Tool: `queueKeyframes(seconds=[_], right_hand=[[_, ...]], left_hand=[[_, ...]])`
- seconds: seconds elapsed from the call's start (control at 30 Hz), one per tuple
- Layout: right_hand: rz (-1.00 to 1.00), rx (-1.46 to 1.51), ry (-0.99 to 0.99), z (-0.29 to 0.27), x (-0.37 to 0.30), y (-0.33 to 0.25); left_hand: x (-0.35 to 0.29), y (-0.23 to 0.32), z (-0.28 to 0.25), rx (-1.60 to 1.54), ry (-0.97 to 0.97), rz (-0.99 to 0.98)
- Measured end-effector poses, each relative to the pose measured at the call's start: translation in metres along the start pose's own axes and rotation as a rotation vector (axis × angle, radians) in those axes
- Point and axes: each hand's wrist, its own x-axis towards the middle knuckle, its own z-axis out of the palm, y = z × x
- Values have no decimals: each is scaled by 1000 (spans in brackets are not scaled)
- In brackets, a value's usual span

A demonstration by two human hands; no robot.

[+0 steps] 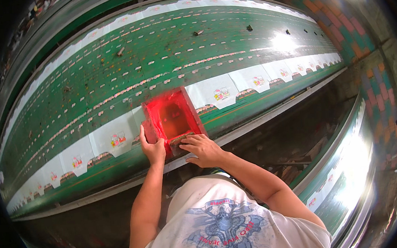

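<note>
A red-stained screen printing frame [192, 107] lies across the near row of white sheets on a long green table [127, 76]. Red ink coats its inner walls, and its middle looks translucent orange-red. My left hand [153, 150] grips the frame's near left side, with the index finger stretched up along the outside and the thumb on the inner side. My right hand [205, 150] holds the near rim, fingers laid over the edge and thumb lower down. To the right of the frame, a white sheet [219, 90] bears a small coloured cartoon print; a similar printed sheet [116, 136] lies to the left.
Another row of white sheets [155, 10] runs along the table's far edge. Small dark clips or blocks [198, 33] sit on the green surface. A pale metal rail [270, 116] follows the near edge. Behind me at right stands another green table [318, 194] with sheets.
</note>
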Motion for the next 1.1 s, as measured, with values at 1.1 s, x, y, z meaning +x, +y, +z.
queueKeyframes(seconds=[1.1], right_hand=[[422,624,629,-162,-241,308]], left_hand=[[-71,62,249,-339,35,-163]])
